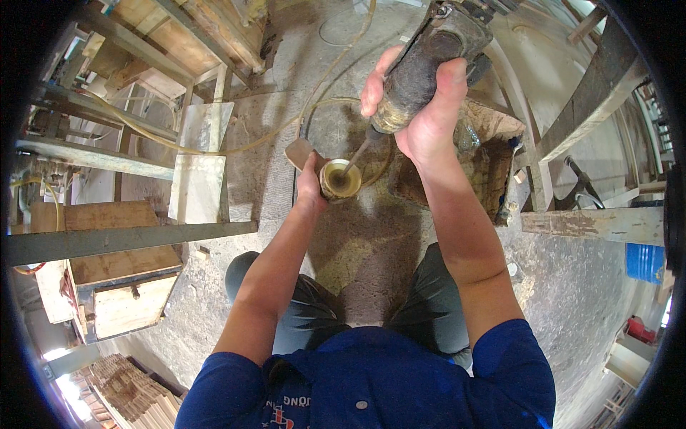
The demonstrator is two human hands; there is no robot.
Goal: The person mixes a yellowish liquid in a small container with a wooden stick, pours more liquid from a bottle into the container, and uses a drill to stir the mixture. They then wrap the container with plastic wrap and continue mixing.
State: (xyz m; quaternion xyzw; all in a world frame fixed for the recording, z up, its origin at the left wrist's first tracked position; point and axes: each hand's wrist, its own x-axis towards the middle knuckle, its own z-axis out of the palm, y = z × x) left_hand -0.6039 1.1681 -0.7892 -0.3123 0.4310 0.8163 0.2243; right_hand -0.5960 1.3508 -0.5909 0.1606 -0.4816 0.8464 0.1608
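Note:
My right hand point(437, 118) is wrapped round the dark, worn body of a drill-like power tool point(416, 75), held high and tilted. A thin metal rod point(359, 155) runs from its nose down into a small round can point(340, 196) with a pale rim and a brownish inside. My left hand point(309, 184) grips the can from its left side; some of its fingers are hidden. A flat tan piece with rounded corners point(299, 152) sticks out beyond the left fingers, and I cannot make out whether it is held or joined to the can.
A yellowish hose point(266, 136) crosses the floor and the left-hand frame. An open cardboard box point(493, 161) lies beyond my right forearm. Wooden frames and beams point(128, 243) stand left; more stand right point(593, 225). A wooden box point(136, 304) and stacked wood strips point(128, 390) are lower left.

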